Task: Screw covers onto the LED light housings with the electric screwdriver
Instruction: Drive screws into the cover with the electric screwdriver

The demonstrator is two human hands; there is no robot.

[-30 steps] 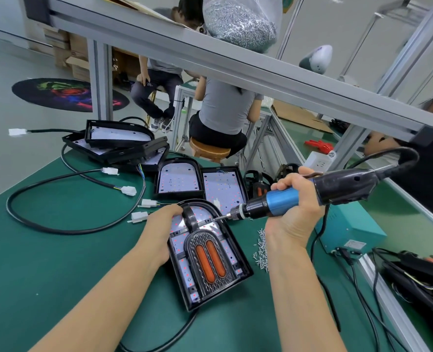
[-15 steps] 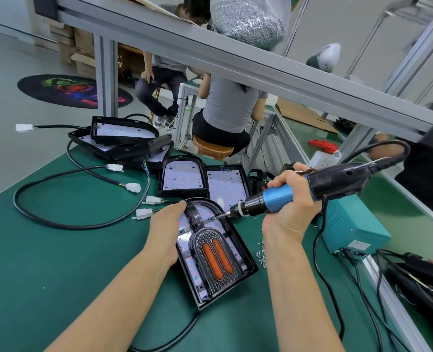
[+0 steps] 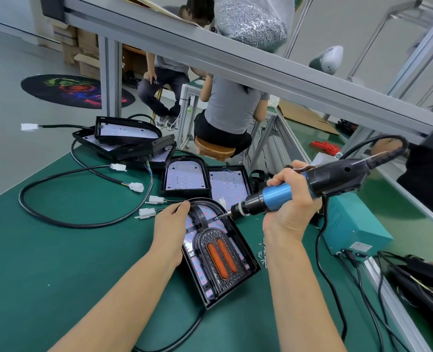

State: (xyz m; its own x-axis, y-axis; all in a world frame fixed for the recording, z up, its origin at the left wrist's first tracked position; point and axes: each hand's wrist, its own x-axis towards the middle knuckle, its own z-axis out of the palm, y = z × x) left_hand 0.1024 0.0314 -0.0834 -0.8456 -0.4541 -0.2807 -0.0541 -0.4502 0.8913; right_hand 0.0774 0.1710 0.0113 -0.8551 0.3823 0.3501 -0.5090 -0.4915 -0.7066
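Green matting (image 3: 58,250) covers the bench, and a clear bag of screws (image 3: 253,24) is cut off at the top edge. At lower centre, the light housing (image 3: 246,260) with its cover (image 3: 218,255) is steadied under the left hand (image 3: 171,224), whose fingers are laid along the left rim, partly hidden. The electric screwdriver (image 3: 312,186) is gripped by the right hand (image 3: 290,207), its tip set on the cover's upper part. Loose screws (image 3: 262,255) are partly masked by that forearm.

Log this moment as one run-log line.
step: driving screw | right hand: grips electric screwdriver, bit on cover near top | left hand: steadies LED housing | loose screws beside housing
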